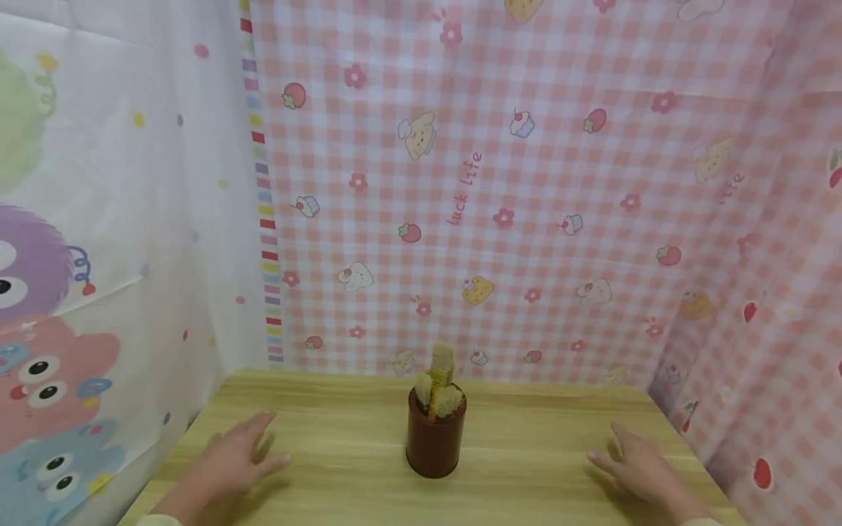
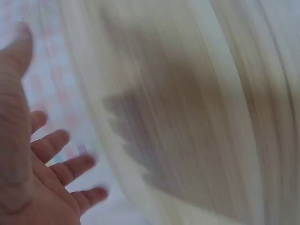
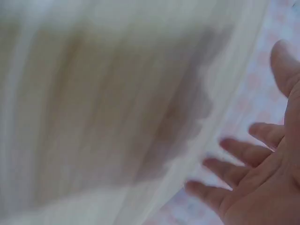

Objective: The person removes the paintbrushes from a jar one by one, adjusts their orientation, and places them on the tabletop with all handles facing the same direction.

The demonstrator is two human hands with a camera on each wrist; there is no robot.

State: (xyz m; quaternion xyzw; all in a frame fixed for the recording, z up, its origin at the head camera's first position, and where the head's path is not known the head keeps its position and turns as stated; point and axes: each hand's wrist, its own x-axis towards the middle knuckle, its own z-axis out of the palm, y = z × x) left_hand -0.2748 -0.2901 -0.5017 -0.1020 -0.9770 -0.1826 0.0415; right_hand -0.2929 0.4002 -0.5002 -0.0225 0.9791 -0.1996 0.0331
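Observation:
A dark brown cylindrical cup stands upright near the middle of the wooden table. Out of its mouth stick several pale-bristled brushes, one rising higher than the others; their lower ends are hidden inside the cup. My left hand hovers over the table's left part, fingers spread, well apart from the cup. On the opposite side my right hand is held the same way, thumb apart from the fingers. Both palms are bare in the wrist views, where the left fingers and right fingers extend loosely over the tabletop.
The light wood-grain table ends at a pink checked curtain behind it. A white cloth with cartoon creatures hangs along the left, and another checked cloth hangs along the right. Both hands cast shadows on the wood.

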